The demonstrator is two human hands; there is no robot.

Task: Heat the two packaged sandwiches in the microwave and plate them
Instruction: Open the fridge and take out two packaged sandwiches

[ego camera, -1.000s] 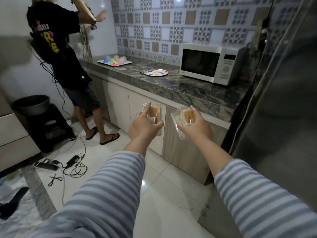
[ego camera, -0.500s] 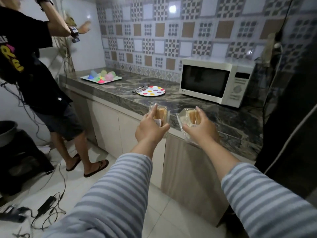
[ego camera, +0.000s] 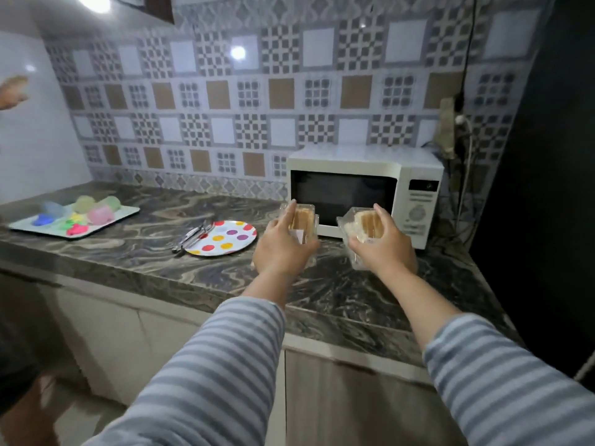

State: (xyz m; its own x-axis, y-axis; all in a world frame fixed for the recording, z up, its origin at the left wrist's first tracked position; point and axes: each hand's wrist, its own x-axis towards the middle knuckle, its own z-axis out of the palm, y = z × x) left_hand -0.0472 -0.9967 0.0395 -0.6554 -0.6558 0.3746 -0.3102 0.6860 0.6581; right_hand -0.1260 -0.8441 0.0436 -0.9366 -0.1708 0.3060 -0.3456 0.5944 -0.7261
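My left hand (ego camera: 283,249) gripped one packaged sandwich (ego camera: 301,220) upright at centre frame; my right hand (ego camera: 384,249) curled round the other sandwich (ego camera: 360,225) beside it. Both hung over the table (ego camera: 145,252), directly before the closed microwave (ego camera: 363,194); the right was nearer its panel. No writing was legible.

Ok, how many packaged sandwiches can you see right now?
2. One sandwich pack is held in the left hand, the other pack in the right hand, both before the closed microwave.
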